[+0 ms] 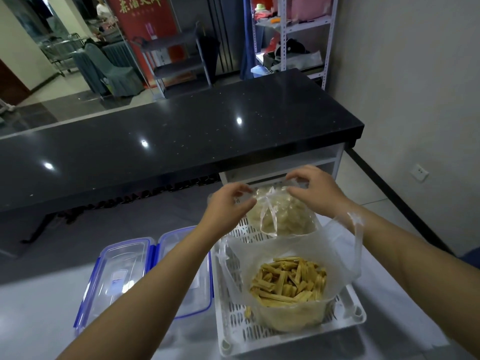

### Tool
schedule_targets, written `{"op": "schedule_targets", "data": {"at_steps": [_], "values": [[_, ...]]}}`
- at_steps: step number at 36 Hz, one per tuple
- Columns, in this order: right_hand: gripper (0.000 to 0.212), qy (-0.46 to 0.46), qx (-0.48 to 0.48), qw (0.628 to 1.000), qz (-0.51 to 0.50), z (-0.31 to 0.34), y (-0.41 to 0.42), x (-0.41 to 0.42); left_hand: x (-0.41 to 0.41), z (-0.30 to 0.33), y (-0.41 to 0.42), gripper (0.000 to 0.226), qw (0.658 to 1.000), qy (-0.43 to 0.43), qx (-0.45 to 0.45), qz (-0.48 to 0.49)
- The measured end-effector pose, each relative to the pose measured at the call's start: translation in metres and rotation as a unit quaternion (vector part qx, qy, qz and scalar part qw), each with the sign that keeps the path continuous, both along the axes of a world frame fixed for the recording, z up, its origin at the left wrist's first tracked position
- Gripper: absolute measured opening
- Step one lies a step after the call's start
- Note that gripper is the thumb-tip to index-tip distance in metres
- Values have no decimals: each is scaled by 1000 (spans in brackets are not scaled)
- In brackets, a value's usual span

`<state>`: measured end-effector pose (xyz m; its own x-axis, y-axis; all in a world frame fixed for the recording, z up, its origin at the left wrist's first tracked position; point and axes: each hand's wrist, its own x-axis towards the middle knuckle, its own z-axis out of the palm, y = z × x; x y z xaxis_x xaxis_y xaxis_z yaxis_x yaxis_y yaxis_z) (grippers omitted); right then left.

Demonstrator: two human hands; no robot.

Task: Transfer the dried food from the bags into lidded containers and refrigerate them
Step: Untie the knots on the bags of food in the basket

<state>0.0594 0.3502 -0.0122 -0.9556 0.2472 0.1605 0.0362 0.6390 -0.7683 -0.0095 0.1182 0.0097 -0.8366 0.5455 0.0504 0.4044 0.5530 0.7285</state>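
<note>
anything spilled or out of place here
One yellow stick piece lies loose on the white basket floor, outside the open bag. Both hands pinch the far bag's knot.

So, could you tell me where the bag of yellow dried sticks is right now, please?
In the head view it sits open at lower right, in the near end of the white basket, just behind it the tied bag that both hands are working on.

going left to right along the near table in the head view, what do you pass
left lidded container → second lidded container, partly behind the left forearm → white slotted basket → open bag of yellow dried sticks standing in the basket
</note>
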Motion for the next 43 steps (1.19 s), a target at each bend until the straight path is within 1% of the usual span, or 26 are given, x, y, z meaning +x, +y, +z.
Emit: {"op": "schedule_targets", "data": {"at_steps": [3,6,9,11,14,18,21,22,24,26,28,30,33,36,38,39,41,43], "values": [[28,-24,37,998,51,7,-8,-1,-3,6,11,31,998,36,-23,-40],[28,-64,70,992,79,5,-17,-4,-7,8,26,36,986,81,-102,-106],[13,-105,102,986,82,2,-23,-7,-13,6,37,33,962,119,-203,-138],[5,-112,110,984,81,4,-25,-8,-16,3,40,26,953,133,-232,-143],[16,-110,125,982,86,6,-23,-5,-18,-1,38,20,950,150,-237,-140],[15,-115,56,985,120,17,-11,6,-19,-3,28,14,961,174,-193,-99],[14,-104,-20,987,121,30,4,15,-21,1,20,9,978,148,-128,-66],[13,-99,-54,987,117,34,9,17,-21,2,17,9,985,131,-98,-49],[11,-87,-115,983,116,38,18,21,-22,4,13,19,992,115,-46,-15],[9,-68,-148,980,110,40,25,22,-24,8,8,23,995,95,-3,11],[6,-38,-169,981,89,42,30,21,-25,13,5,22,995,78,47,30],[9,-5,-194,979,65,43,32,18,-22,19,4,26,991,70,106,44],[9,46,-207,977,39,49,32,13,-16,33,2,33,979,58,186,60],[4,74,-232,970,30,54,32,11,-13,40,-4,27,969,47,227,84],[16,54,-231,971,34,50,33,12,-12,35,-9,21,966,15,240,98],[18,24,-217,975,36,45,32,13,-10,30,-13,18,966,-5,238,104],[15,-42,-183,981,39,32,30,17,-8,19,-19,15,965,-43,230,117],[12,-80,-162,983,40,23,27,21,-6,12,-24,13,960,-77,235,131]]}}
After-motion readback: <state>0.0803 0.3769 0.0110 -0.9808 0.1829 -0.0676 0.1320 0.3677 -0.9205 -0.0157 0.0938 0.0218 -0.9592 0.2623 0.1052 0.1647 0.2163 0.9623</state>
